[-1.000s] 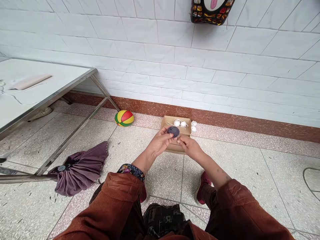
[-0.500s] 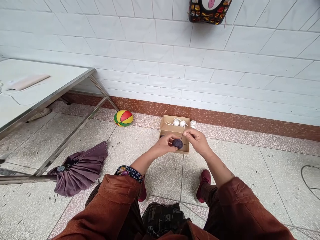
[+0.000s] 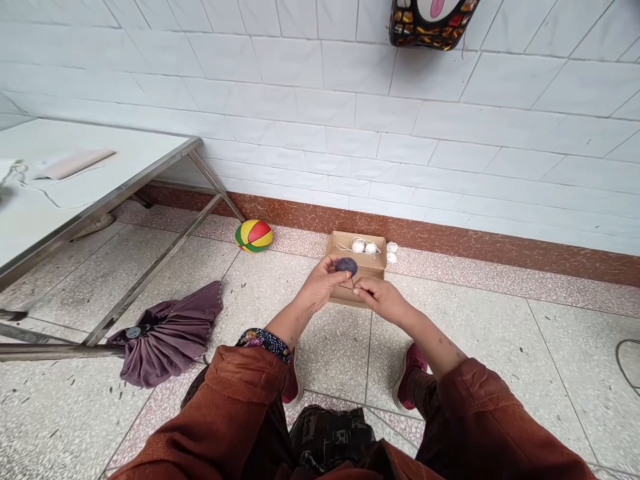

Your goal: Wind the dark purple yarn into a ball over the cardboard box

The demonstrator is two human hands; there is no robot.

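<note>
Dark purple yarn ball (image 3: 346, 266), brown cardboard box (image 3: 357, 275), red-yellow-green ball (image 3: 255, 235), maroon umbrella (image 3: 167, 333)

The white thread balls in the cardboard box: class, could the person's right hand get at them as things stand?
Probably yes: the white thread balls lie uncovered in the open cardboard box, just beyond the right hand, though it is pinching thread.

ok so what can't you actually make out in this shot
Head view only:
- Thread between the yarn ball and the right hand: too thin to trace.
- Box inside: partly hidden by both hands.
- Left hand palm: turned away.
- Wall hanging: cut off by the top edge.
</note>
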